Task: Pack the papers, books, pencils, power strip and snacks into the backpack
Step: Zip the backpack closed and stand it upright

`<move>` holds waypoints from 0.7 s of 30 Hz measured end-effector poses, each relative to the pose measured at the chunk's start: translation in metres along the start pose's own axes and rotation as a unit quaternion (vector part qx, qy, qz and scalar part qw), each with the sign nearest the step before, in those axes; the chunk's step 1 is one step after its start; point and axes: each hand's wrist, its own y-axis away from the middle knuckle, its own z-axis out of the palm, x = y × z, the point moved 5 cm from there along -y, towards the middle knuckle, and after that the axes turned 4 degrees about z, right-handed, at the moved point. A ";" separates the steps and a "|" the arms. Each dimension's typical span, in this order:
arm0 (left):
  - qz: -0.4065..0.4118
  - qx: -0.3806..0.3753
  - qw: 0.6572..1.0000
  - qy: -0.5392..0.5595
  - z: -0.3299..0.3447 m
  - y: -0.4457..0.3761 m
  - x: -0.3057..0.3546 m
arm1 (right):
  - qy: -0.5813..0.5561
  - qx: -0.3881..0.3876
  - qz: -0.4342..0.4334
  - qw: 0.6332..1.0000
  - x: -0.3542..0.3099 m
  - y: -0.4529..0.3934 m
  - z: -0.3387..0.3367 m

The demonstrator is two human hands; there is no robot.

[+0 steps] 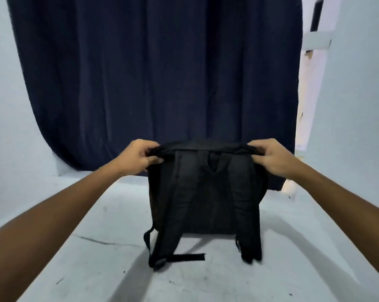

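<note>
Backpack [206,192]: black, upright at frame centre – straps facing the camera.
Left hand [138,156]: fingers clamped on its top left corner.
Right hand [271,156]: fingers pinching the top right corner.

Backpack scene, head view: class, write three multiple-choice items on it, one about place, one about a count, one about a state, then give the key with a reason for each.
1. Which way do the shoulder straps of the backpack face?
A. toward the camera
B. toward the curtain
C. down against the surface

2. How many hands grip the backpack?
A. none
B. one
C. two

3. How does the backpack stand?
A. flat on its side
B. upright
C. hanging on the wall

Key: 1 A, both straps show on the near face. 2 C, the left hand and the right hand each pinch a top corner. 3 B, its base sits on the pale surface before the dark curtain.
</note>
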 end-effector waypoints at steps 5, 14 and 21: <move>-0.050 0.051 0.997 0.003 -0.008 -0.058 -0.021 | -0.098 0.091 0.068 0.989 0.028 -0.057 -0.012; -0.123 0.099 0.987 0.028 0.013 -0.110 -0.071 | -0.236 0.150 0.197 0.940 0.083 -0.084 0.012; -0.162 0.169 0.964 0.124 0.018 -0.086 -0.090 | -0.324 -0.066 0.348 0.877 0.181 -0.026 0.071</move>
